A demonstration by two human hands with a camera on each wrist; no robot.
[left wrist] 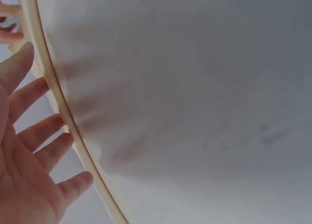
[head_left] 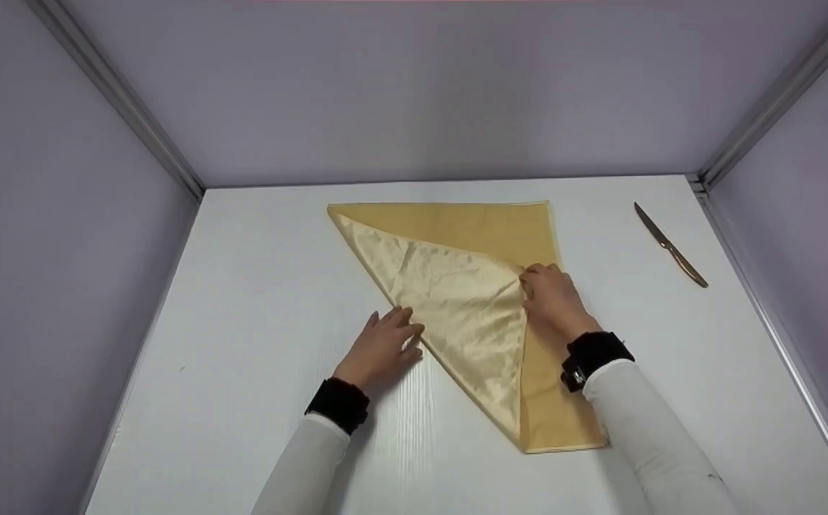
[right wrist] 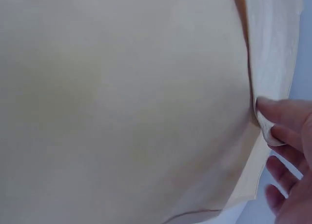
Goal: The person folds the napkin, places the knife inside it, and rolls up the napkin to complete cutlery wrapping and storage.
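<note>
A gold cloth napkin (head_left: 482, 227) lies on the white table (head_left: 257, 286). Its left corner is folded over as a paler, shiny triangular flap (head_left: 457, 304). My right hand (head_left: 551, 295) pinches the tip of that flap near the napkin's middle. In the right wrist view its fingers (right wrist: 287, 117) curl round the pale cloth corner (right wrist: 271, 134). My left hand (head_left: 384, 343) lies flat on the table with straight fingers touching the flap's folded edge. The left wrist view shows those spread fingers (left wrist: 36, 136) against the cream hem (left wrist: 63, 115).
A bronze table knife (head_left: 670, 245) lies at the far right of the table, apart from the napkin. Lavender walls with metal corner rails enclose the table on three sides. Bare white tabletop surrounds the napkin.
</note>
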